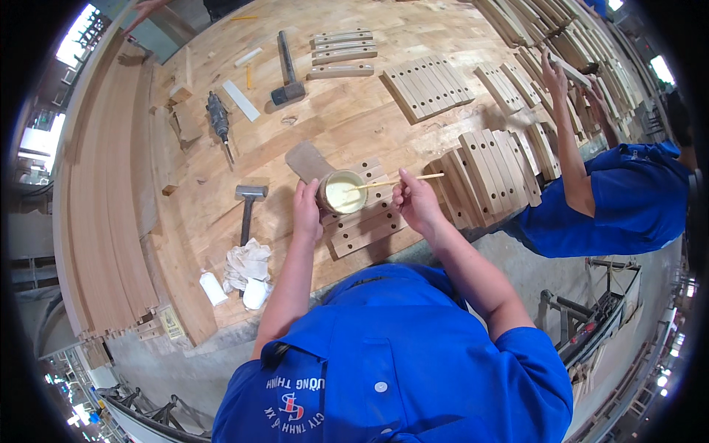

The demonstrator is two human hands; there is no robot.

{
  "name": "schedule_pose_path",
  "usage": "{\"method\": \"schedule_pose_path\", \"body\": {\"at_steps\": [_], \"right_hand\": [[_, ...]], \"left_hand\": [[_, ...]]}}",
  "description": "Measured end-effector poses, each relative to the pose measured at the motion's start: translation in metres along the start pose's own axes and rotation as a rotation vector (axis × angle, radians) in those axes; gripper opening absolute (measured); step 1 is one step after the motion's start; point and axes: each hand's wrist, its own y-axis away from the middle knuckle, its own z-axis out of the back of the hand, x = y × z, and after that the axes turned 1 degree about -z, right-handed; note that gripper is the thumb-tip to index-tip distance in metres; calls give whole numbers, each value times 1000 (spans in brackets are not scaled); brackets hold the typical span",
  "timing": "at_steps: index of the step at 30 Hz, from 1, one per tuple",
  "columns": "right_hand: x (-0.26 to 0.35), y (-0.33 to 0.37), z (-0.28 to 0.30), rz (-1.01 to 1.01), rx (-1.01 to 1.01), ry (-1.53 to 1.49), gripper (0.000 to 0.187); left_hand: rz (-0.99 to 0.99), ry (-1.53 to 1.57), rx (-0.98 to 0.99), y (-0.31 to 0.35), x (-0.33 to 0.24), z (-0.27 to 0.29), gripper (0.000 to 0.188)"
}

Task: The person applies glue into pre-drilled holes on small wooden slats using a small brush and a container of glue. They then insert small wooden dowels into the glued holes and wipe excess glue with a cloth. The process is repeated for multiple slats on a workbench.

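My left hand [307, 213] is wrapped round a cup [322, 193] of pale, creamy liquid that looks like glue. In my right hand [416, 201] is a thin wooden stick [402, 180], pinched near its middle. The stick's far end dips into the liquid. Below the cup lie several drilled wooden slats [367, 235], side by side on the workbench [288, 159]. A flat brownish piece [308, 161] lies just beyond the cup, partly hidden by it.
A hammer [249, 210], crumpled white cloth [248, 264], a power driver [218, 118] and a mallet [288, 88] lie to the left. Stacked slats [491, 173] stand at right. A co-worker in blue [628, 192] handles a wooden piece there. Long boards [107, 199] line the left edge.
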Motion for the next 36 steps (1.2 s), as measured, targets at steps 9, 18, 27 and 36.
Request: {"method": "schedule_pose_path", "body": {"at_steps": [9,18,27,36], "right_hand": [[38,10,2,683,-52,952,22],[24,2,-13,871,123,1576,20],[14,-8,-24,983,244,1673,15],[16,-15,-26,936,208,1750,15]], "left_hand": [[284,-22,95,17,27,24,17],[334,-91,175,20,45,35,23],[332,-110,199,20,44,36,22],[359,-139,210,22,37,29,23]]}}
